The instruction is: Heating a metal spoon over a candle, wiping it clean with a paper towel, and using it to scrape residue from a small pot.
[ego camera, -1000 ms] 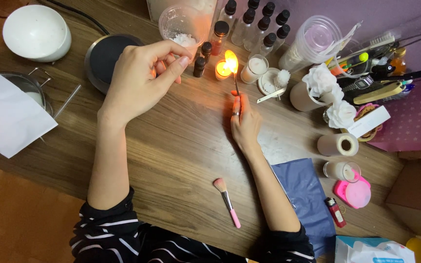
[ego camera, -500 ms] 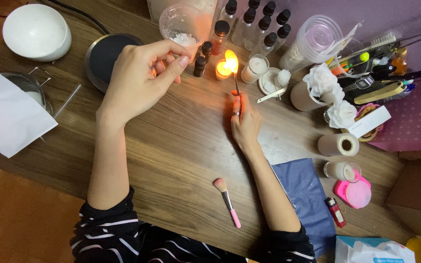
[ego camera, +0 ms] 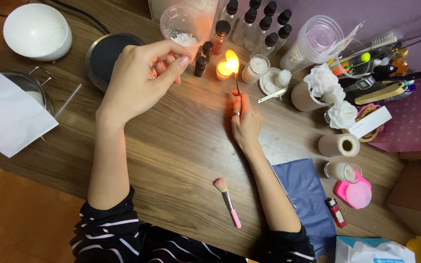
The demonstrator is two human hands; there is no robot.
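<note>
My right hand (ego camera: 243,122) rests on the wooden table (ego camera: 181,146) and grips a thin metal tool (ego camera: 237,85) whose tip sits in the flame of a small lit candle (ego camera: 225,68). My left hand (ego camera: 140,80) hovers above the table to the left of the candle, fingers curled, pinching something small and pink that I cannot make out. Small dark-capped bottles (ego camera: 203,58) stand beside the candle, and a clear cup (ego camera: 185,24) with white flakes stands behind my left hand.
A pink makeup brush (ego camera: 227,200) lies near the front edge. A blue cloth (ego camera: 308,195), red lighter (ego camera: 336,212), tape roll (ego camera: 338,144) and pink pot (ego camera: 354,192) sit right. A round black plate (ego camera: 104,53), white dome (ego camera: 37,31) and white paper (ego camera: 6,114) lie left.
</note>
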